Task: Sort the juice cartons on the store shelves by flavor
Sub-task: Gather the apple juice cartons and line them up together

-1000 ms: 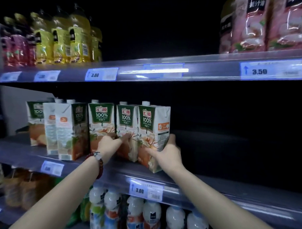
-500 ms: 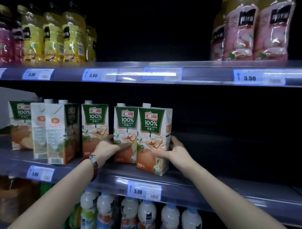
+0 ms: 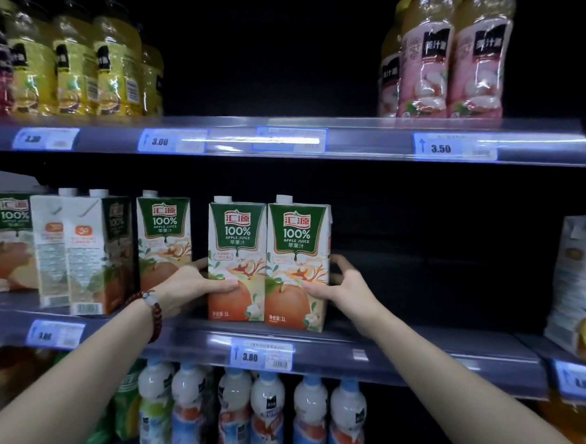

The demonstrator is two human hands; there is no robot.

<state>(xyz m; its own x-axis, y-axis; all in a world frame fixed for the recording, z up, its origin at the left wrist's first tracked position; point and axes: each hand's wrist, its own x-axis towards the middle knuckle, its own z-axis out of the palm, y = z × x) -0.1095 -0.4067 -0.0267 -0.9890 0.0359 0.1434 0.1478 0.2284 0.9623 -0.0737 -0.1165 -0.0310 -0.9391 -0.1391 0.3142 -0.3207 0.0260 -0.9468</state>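
Since half a second ago, both apple juice cartons between my hands stand squarer to the shelf front, faces turned toward me, and the gap to the carton on their left has widened. My left hand (image 3: 189, 289) grips the left green-and-white apple juice carton with the white screw cap (image 3: 235, 259): thumb lying across its front over the printed apple, fingers curled round its left side. My right hand (image 3: 344, 290) holds the right green-and-white apple juice carton (image 3: 296, 265), thumb on the lower front, fingers curled and spread along its right side; whether every fingertip touches I cannot tell. These two cartons stand upright and touching, near the front edge of the grey middle shelf (image 3: 396, 355), just above the blue-and-white 3.80 price tag (image 3: 262, 355). A third apple juice carton (image 3: 163, 237) stands apart to their left, and further left are two cartons turned side-on (image 3: 81, 251). On my left wrist sits a dark red bead bracelet (image 3: 154, 311). Far right, a white carton with an orange printed on it (image 3: 578, 288) stands well apart. Yellow juice bottles (image 3: 91, 65) and pink juice bottles (image 3: 456, 64) fill the upper shelf.
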